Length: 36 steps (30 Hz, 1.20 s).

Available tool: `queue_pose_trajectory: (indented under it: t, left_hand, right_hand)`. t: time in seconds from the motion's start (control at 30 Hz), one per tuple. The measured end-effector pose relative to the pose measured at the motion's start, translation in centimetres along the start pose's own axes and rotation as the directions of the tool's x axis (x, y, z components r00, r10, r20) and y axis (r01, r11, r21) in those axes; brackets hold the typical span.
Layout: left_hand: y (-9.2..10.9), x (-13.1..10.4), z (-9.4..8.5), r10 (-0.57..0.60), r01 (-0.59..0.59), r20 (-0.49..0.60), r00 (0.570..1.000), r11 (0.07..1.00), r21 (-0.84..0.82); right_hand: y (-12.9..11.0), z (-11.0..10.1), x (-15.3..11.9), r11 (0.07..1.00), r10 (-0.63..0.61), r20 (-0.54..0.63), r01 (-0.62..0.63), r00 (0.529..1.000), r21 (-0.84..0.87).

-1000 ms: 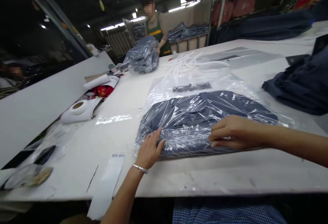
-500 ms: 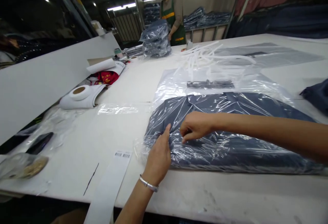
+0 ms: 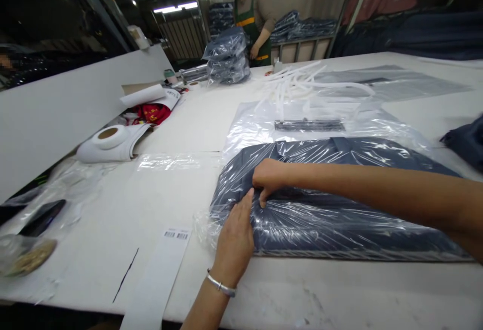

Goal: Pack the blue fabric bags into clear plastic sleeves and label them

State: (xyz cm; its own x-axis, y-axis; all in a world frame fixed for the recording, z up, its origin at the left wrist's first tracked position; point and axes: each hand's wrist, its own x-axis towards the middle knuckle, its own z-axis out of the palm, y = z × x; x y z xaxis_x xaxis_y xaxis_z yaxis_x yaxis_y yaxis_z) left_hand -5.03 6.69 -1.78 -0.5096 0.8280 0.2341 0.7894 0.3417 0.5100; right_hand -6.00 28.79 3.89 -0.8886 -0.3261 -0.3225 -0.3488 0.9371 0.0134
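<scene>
1. My right hand [image 3: 272,173] is curled over the film, thumb pressed down where creases fan out; I can't tell whether plastic is pinched inside it. My left hand [image 3: 234,234] lies flat, fingers extended, clamped on nothing.
2. Both hands are on the plastic-wrapped navy garment [image 3: 320,237], which lies flat along the near edge of the white table [image 3: 339,290], close in front of me. They meet near its left end.
3. A second ago my right hand was well along toward the middle of the package; it has travelled left and now sits against the left fingertips.
4. I judge that this brings the handling down to one spot, with the left hand steadying the film while the right works it.
5. Across the table, the bagged garment stack [image 3: 227,58], earlier tilted in the co-worker's [image 3: 249,23] hold, now stands upright.
</scene>
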Motion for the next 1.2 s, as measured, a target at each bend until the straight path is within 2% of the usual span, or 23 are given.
queue_pose_trajectory:
  t: [0.07, 0.13, 0.17, 0.23, 0.3, 0.33, 0.37, 0.4, 0.43, 0.5, 0.57, 0.6, 0.67, 0.7, 0.73, 0.77, 0.83, 0.9, 0.97, 1.03, 1.1, 1.13, 1.2]
  left_hand:
    - [-0.1, 0.0, 0.1, -0.008, 0.008, 0.006, 1.000, 1.000, 0.027]
    - [-0.1, 0.1, 0.2, -0.017, 0.016, 0.014, 1.000, 0.999, 0.043]
    - [0.0, 0.1, 0.2, -0.018, 0.018, 0.017, 1.000, 0.999, 0.043]
    - [0.0, 0.2, 0.1, -0.028, 0.028, 0.024, 0.999, 0.999, 0.022]
    - [-0.2, 0.4, 0.0, -0.067, 0.068, 0.029, 0.997, 0.997, -0.030]
    - [-0.3, 0.5, -0.2, -0.094, 0.096, 0.032, 0.995, 0.993, -0.073]
    - [-0.5, 0.7, -0.4, -0.120, 0.123, 0.036, 0.992, 0.983, -0.137]
    - [-0.6, 0.8, -0.7, -0.144, 0.147, 0.032, 0.989, 0.964, -0.223]
    - [-0.7, 1.0, -1.1, -0.172, 0.169, 0.017, 0.985, 0.931, -0.324]
    - [-0.4, 1.2, -2.1, -0.247, 0.185, -0.058, 0.967, 0.843, -0.504]
    - [0.8, 1.2, -3.1, -0.299, 0.154, -0.185, 0.936, 0.821, -0.550]
    - [1.7, 1.3, -3.4, -0.278, 0.124, -0.249, 0.928, 0.859, -0.496]
    - [3.5, 1.3, -3.2, -0.111, 0.031, -0.286, 0.952, 0.962, -0.271]
    - [4.2, 1.4, -2.8, -0.004, -0.028, -0.235, 0.972, 0.990, -0.135]
    - [4.6, 1.5, -2.0, 0.083, -0.086, -0.140, 0.987, 0.996, -0.014]
    - [4.7, 1.7, -1.1, 0.132, -0.129, -0.023, 0.991, 0.988, 0.082]
    - [4.0, 2.3, 0.6, 0.129, -0.162, 0.167, 0.977, 0.966, 0.203]
    - [2.9, 3.1, 1.6, 0.085, -0.149, 0.242, 0.967, 0.953, 0.263]
    - [2.7, 3.6, 1.5, 0.073, -0.144, 0.243, 0.967, 0.947, 0.286]
    - [4.0, 3.5, 0.8, 0.103, -0.156, 0.180, 0.978, 0.938, 0.311]
    - [6.6, 2.7, 0.6, 0.202, -0.221, 0.092, 0.975, 0.917, 0.331]
    - [8.1, 2.1, 0.8, 0.269, -0.277, 0.073, 0.960, 0.902, 0.331]
    - [10.6, 1.0, 2.2, 0.382, -0.395, 0.105, 0.918, 0.863, 0.314]
  right_hand:
    - [1.2, 0.4, 0.0, 1.000, 0.012, -0.026, -0.011, 1.000, 0.016]
    - [2.3, 0.4, -0.7, 0.997, 0.079, -0.088, -0.078, 0.993, 0.007]
    - [2.7, 0.3, -1.4, 0.989, 0.147, -0.140, -0.147, 0.979, 0.009]
    - [2.7, -0.1, -3.8, 0.953, 0.301, -0.266, -0.300, 0.916, 0.044]
    - [1.2, -0.1, -7.3, 0.910, 0.414, -0.380, -0.391, 0.827, 0.140]
    - [-0.2, 0.1, -9.3, 0.895, 0.444, -0.402, -0.381, 0.801, 0.231]
    - [-1.9, 0.7, -11.4, 0.874, 0.466, -0.402, -0.337, 0.788, 0.351]
    - [-3.8, 1.7, -13.6, 0.811, 0.479, -0.356, -0.249, 0.802, 0.529]
    - [-5.9, 3.0, -15.6, 0.684, 0.468, -0.274, -0.148, 0.840, 0.715]
    - [-9.9, 6.4, -18.9, 0.309, 0.441, -0.080, -0.068, 0.894, 0.948]
    - [-13.0, 10.2, -21.4, -0.057, 0.484, 0.076, -0.055, 0.872, 0.997]
    - [-14.2, 11.8, -22.3, -0.241, 0.519, 0.155, -0.029, 0.841, 0.970]
    - [-15.7, 14.4, -23.7, -0.553, 0.561, 0.278, 0.103, 0.780, 0.827]
    - [-16.1, 15.1, -24.2, -0.660, 0.567, 0.311, 0.194, 0.763, 0.726]
    - [-16.3, 15.5, -24.6, -0.730, 0.566, 0.319, 0.282, 0.760, 0.623]
    - [-16.5, 15.7, -24.8, -0.769, 0.565, 0.306, 0.355, 0.766, 0.531]
    - [-16.5, 15.7, -24.9, -0.798, 0.574, 0.269, 0.455, 0.773, 0.395]
    - [-16.5, 15.4, -24.4, -0.787, 0.612, 0.275, 0.537, 0.742, 0.303]
    - [-16.5, 15.2, -23.3, -0.749, 0.662, 0.310, 0.613, 0.682, 0.250]
    - [-16.5, 15.0, -22.0, -0.700, 0.712, 0.313, 0.675, 0.629, 0.235]
    - [-16.4, 14.8, -20.7, -0.654, 0.755, 0.278, 0.718, 0.594, 0.240]
    - [-16.3, 14.7, -20.2, -0.631, 0.775, 0.248, 0.737, 0.581, 0.244]
    - [-15.9, 14.5, -19.5, -0.592, 0.806, 0.183, 0.766, 0.563, 0.252]
